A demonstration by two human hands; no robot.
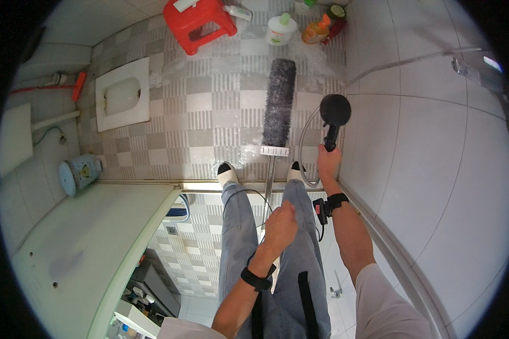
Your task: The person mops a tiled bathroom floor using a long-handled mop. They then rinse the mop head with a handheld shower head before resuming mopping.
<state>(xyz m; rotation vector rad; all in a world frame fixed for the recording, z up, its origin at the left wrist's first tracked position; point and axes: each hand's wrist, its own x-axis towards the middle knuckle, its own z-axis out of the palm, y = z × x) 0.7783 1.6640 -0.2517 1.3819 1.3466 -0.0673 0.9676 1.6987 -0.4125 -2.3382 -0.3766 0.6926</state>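
Observation:
My right hand is wrapped round the grip of a black shower head, with its round back facing up. A grey hose loops down beside it. My left hand is closed over the metal handle of a mop; its fingers are mostly hidden. The grey fluffy mop head lies lengthwise on the wet tiled floor, ahead of my feet.
A red stool, a white bottle and an orange bottle stand at the far side. A squat toilet is set into the floor at left. A light blue bin sits near the door. My feet are by the doorsill.

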